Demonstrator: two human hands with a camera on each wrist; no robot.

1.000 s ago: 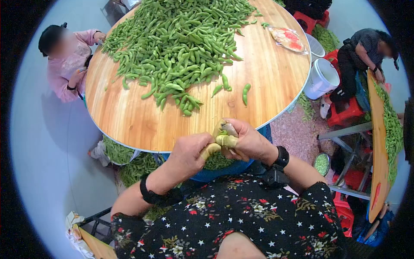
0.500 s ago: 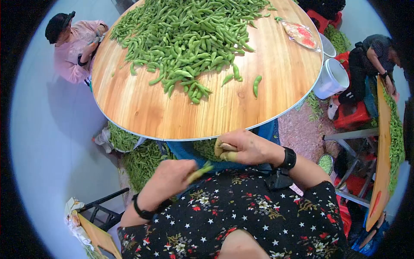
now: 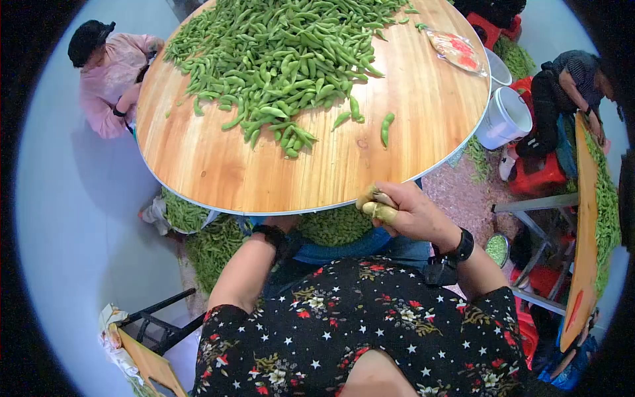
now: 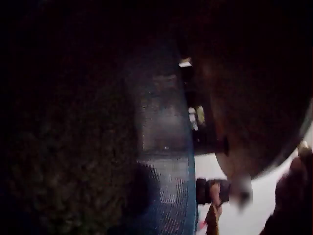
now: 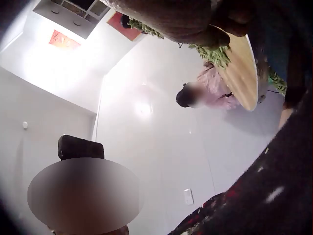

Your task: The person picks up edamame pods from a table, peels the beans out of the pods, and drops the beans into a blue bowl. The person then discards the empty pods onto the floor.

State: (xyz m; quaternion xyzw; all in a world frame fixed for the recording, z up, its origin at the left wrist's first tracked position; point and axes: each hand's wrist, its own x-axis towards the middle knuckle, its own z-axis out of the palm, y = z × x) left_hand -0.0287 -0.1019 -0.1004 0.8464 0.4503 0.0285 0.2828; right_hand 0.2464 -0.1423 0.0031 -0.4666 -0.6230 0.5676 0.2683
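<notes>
In the head view, my left hand (image 3: 284, 222) reaches under the table's near edge, beside a blue tub (image 3: 316, 253) of shelled beans (image 3: 336, 226); its fingers are hidden. The left wrist view is dark and shows the tub's mesh side (image 4: 168, 196) but no clear fingers. My right hand (image 3: 411, 210) is at the table edge, right of the tub, with fingers curled and yellowish coverings on some fingertips; no pod shows in it. Part of that hand (image 5: 195, 22) crosses the top of the right wrist view. Green pods (image 3: 284, 73) are heaped on the round table (image 3: 231, 173).
A few loose pods (image 3: 387, 129) and a clear packet (image 3: 456, 51) lie on the table. White buckets (image 3: 506, 119) stand at its right. One person in pink (image 3: 109, 83) sits left; another (image 3: 575, 83) works at a second table (image 3: 583, 218). More pods (image 3: 211, 255) lie below left.
My left hand, which held a green pod half a second ago, has moved forward beneath the table edge, and the pod is out of sight. My right hand has shifted right and slightly forward.
</notes>
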